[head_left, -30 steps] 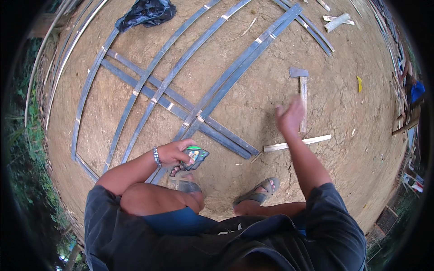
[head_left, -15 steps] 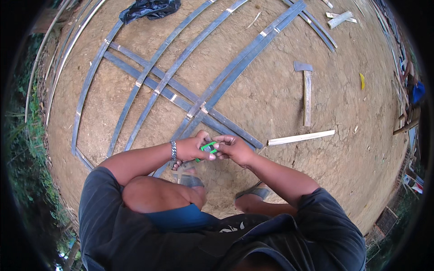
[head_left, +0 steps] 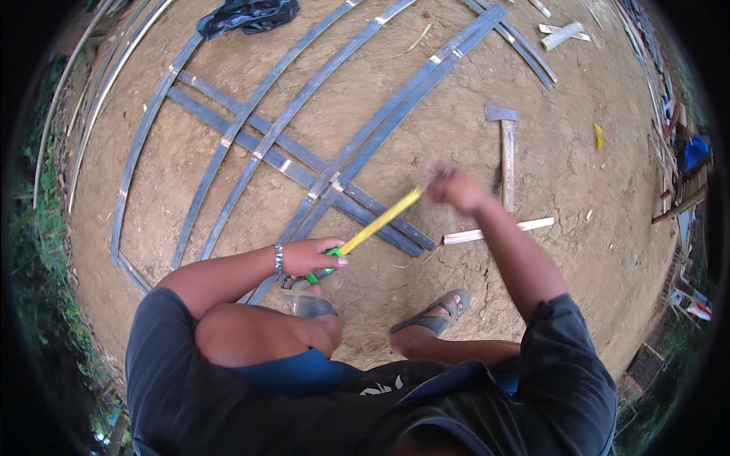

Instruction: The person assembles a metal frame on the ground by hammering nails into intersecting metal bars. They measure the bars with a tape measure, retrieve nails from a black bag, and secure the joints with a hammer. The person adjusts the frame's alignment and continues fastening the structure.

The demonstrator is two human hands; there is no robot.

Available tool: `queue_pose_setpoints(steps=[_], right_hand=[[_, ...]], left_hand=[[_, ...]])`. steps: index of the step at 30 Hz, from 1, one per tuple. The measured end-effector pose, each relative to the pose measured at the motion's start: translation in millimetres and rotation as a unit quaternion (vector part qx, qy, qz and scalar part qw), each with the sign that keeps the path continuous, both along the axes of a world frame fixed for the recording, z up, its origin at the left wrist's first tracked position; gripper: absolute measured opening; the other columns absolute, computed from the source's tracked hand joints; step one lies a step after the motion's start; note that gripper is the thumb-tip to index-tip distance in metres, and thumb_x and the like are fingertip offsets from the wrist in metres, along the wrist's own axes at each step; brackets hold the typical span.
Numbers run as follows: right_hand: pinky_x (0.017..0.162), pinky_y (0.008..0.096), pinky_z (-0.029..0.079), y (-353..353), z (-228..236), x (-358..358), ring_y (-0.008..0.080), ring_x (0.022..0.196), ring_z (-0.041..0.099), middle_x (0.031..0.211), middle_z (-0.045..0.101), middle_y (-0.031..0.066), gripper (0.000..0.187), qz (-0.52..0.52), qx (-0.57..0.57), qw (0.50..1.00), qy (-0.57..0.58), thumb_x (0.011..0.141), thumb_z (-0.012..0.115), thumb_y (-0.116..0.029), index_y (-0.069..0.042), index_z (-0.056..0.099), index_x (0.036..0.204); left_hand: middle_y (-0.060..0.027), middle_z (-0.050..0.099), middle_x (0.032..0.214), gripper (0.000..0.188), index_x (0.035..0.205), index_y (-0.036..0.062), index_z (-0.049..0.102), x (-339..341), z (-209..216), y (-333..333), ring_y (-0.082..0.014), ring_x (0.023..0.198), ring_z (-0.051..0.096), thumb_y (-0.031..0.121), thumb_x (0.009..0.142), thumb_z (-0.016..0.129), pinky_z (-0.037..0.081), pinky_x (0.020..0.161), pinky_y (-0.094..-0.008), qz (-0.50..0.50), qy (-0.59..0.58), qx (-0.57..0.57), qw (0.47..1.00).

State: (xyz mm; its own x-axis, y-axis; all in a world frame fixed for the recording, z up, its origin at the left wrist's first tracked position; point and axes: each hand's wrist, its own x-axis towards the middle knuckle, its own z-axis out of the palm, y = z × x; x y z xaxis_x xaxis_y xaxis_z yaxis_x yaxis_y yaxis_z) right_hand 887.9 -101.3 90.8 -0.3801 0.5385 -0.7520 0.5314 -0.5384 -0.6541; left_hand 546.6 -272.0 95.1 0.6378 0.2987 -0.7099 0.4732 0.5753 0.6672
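Observation:
My left hand is closed around a green tape measure above my left foot. From the case, its yellow blade runs out up and to the right, over the crossing strips. At the blade's far end my right hand is raised and smeared by motion, its closed fingers meeting the blade tip. Beneath lie long dark flat strips with pale bands, laid across one another in a lattice on the ground. The right hand is between this lattice and the axe.
An axe with a wooden handle lies on the bare soil at the right, by a pale wooden stick. Black plastic sits at the far left. Short pale pieces and a yellow scrap lie farther right.
Both hands were together at the green tape measure. My right hand has moved away up and right, and the yellow blade is now drawn out between the hands.

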Motion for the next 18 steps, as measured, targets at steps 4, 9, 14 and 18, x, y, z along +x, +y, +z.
queue_pose_setpoints(steps=[4, 9, 14, 18], right_hand=[[0.064, 0.0308, 0.052, 102.7, -7.7, 65.6, 0.0156, 0.071, 0.059, 0.09, 0.066, 0.0083, 0.049, -0.367, 0.127, 0.913, 0.121, 0.093, 0.073, -0.011, -0.003, 0.052, 0.136], [0.056, 0.032, 0.046, 69.7, -29.5, 13.0, 0.0161, 0.06, 0.055, 0.07, 0.059, 0.0025, 0.021, -0.323, 0.182, 0.928, -0.027, 0.1, 0.067, -0.025, -0.006, 0.061, 0.093], [0.06, 0.0327, 0.054, -101.0, -30.5, -66.8, 0.0151, 0.062, 0.065, 0.072, 0.068, 0.0069, 0.034, -0.218, 0.031, 0.97, 0.1, 0.108, 0.056, -0.032, -0.005, 0.061, 0.089], [0.058, 0.0322, 0.053, -114.6, -63.5, -74.8, 0.0155, 0.062, 0.065, 0.07, 0.066, 0.0058, 0.033, -0.223, 0.058, 0.972, 0.037, 0.108, 0.053, -0.033, -0.004, 0.061, 0.094]], left_hand=[[-0.0011, 0.063, 0.091, 0.044, 0.121, 0.004, 0.06, -3.5, -13.5, 3.7, -0.0104, 0.082, 0.056, 0.042, 0.1, 0.065, 0.049, 0.074, -0.0305, 0.03, 0.011, 0.04, 0.999], [-0.0001, 0.063, 0.087, 0.036, 0.114, 0.004, 0.064, 9.9, -1.2, 11.0, -0.0087, 0.08, 0.055, 0.037, 0.098, 0.068, 0.048, 0.072, -0.0291, 0.119, 0.044, 0.029, 0.991], [-0.0003, 0.065, 0.089, 0.039, 0.12, 0.0035, 0.065, 28.7, -15.6, 21.4, -0.0088, 0.083, 0.056, 0.036, 0.098, 0.069, 0.048, 0.074, -0.0286, 0.117, 0.039, 0.036, 0.992], [-0.0019, 0.066, 0.097, 0.05, 0.131, 0.0005, 0.059, 40.0, -4.3, 30.9, -0.0095, 0.088, 0.058, 0.037, 0.098, 0.069, 0.05, 0.08, -0.0292, 0.105, 0.038, 0.036, 0.993]])
